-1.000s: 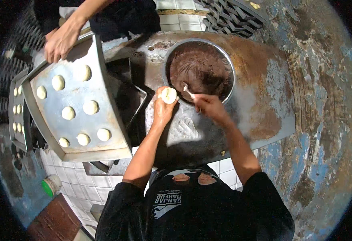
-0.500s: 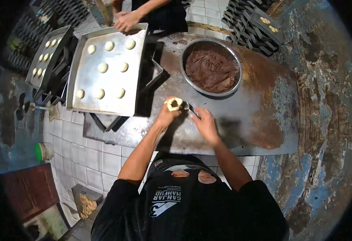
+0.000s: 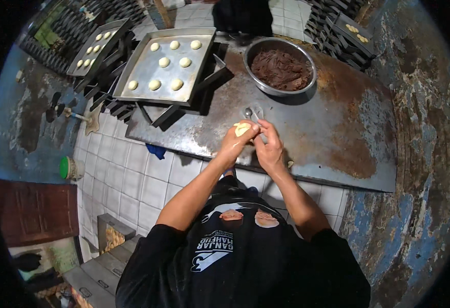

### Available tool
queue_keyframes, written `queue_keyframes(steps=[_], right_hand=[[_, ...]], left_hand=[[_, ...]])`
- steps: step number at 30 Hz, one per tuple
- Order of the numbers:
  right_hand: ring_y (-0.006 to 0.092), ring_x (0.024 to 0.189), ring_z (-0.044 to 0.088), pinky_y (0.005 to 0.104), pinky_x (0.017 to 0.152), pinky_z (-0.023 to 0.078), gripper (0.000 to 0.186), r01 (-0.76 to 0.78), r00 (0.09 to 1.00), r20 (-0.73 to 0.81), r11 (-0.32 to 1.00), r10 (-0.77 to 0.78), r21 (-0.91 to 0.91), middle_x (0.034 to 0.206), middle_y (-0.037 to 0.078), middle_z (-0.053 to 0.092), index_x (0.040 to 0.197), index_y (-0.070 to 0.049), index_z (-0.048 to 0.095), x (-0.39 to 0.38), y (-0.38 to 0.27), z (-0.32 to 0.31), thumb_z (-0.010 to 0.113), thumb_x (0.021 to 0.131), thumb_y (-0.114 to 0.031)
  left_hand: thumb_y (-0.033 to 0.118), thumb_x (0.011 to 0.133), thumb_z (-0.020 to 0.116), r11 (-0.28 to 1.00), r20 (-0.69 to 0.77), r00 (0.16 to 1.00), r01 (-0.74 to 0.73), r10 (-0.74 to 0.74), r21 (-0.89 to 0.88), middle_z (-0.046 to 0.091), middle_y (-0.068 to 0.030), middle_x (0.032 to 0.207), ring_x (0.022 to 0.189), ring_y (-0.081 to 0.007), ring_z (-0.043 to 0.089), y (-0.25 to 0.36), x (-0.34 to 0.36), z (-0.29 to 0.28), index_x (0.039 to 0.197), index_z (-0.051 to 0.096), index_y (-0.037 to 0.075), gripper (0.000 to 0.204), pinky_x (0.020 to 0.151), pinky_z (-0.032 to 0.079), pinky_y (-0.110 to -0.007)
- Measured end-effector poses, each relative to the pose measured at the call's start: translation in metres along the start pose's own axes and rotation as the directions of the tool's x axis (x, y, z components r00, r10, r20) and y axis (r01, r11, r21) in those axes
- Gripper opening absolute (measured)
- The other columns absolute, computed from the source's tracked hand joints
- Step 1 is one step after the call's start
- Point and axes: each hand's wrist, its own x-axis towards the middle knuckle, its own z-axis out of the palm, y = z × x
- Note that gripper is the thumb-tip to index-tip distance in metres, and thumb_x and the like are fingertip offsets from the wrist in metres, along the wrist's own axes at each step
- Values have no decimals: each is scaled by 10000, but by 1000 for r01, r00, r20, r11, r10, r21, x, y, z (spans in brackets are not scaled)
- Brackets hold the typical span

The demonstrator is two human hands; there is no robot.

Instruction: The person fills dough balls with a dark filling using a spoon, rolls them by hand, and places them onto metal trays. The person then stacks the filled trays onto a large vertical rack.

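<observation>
Fingers of the left hand (image 3: 236, 141) are clamped on a dough piece (image 3: 242, 129) in front of the bowl (image 3: 280, 93), those of the right hand (image 3: 269, 147) close beside it, their grip impossible to tell, a spoon (image 3: 248, 111) between hands and bowl, a tray (image 3: 171, 73) of dough balls (image 3: 164, 62) left of the bowl.

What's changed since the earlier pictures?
The right hand has moved from the bowl to the left hand, which still holds the dough piece; its dark hollow no longer shows. Whether the spoon is still held is unclear. The other person's hands have left the tray and gone out of view. The bowl stays on the table, eight dough balls on the tray.
</observation>
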Motion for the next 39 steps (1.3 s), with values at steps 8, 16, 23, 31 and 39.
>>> queue_keyframes(steps=[8, 16, 23, 31, 39], right_hand=[[101, 890, 659, 262, 811, 535, 157, -625, 772, 585, 467, 250, 626, 991, 15, 712, 1096, 6, 708, 18, 9, 23, 631, 969, -46], [340, 1024, 684, 406, 938, 530, 364, -168, 913, 393, 782, -105, 600, 1053, 179, 694, 1194, 20, 661, 62, -66, 108, 737, 872, -132], [243, 1168, 600, 393, 980, 494, 465, -457, 844, 473, 799, 252, 391, 1302, 115, 597, 1312, -1, 558, 90, -82, 262, 633, 1018, -355], [146, 799, 670, 300, 693, 555, 277, -618, 411, 843, 786, 347, -22, 960, 77, 701, 1161, -5, 647, 301, -135, 449, 656, 984, -218], [472, 1291, 465, 532, 1083, 378, 474, 587, 754, 606, 676, -255, -446, 1435, 282, 491, 1258, 45, 545, 419, -9, 614, 658, 933, -282]], left_hand=[[381, 994, 662, 774, 79, 920, -367, 383, 517, 594, -236, 1405, 1271, -332, 604, 11, -40, -40, 1601, 221, 20, 832, 1006, 481, -364], [405, 1065, 504, 962, -185, 981, -3, 56, 274, 685, -62, 1202, 1117, -142, 601, 54, -44, -140, 1315, 658, 52, 459, 968, 460, -297], [612, 1062, 319, 933, -276, 891, -346, 359, 98, 445, -75, 1556, 1406, -201, 415, 74, -7, -230, 1595, 342, 143, 710, 1166, 314, -384], [291, 1067, 543, 917, -587, 769, -384, 252, -110, 629, -138, 1331, 1222, -188, 588, 126, 31, -423, 1548, 365, -2, 590, 1024, 451, -286], [10, 956, 611, 972, -722, 655, -103, 226, 211, 608, -141, 1335, 1176, -208, 604, 125, -27, -563, 1419, 528, 3, 471, 988, 486, -321]])
